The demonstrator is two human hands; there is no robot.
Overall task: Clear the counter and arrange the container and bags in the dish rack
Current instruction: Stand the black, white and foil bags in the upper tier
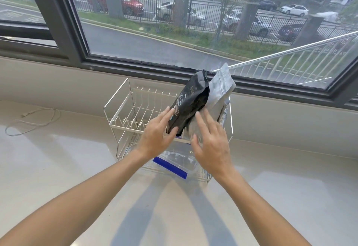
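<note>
Nearest, a clear container [180, 163] with a blue lid edge sits in the lower tier of the dish rack [120, 108] on the tabletop [77, 168]. Above it the left hand [157, 132] presses the black bag [190, 101] with straight fingers, while the right hand [210, 141] lies flat against the silver bag [220, 90], neither grip closed. Both bags lean right in the top tier; I'd nudge them upright between the wires, pressing low, so they don't topple

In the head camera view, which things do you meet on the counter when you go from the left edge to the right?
White cable → wire dish rack → left hand → black bag → silver bag.
</note>
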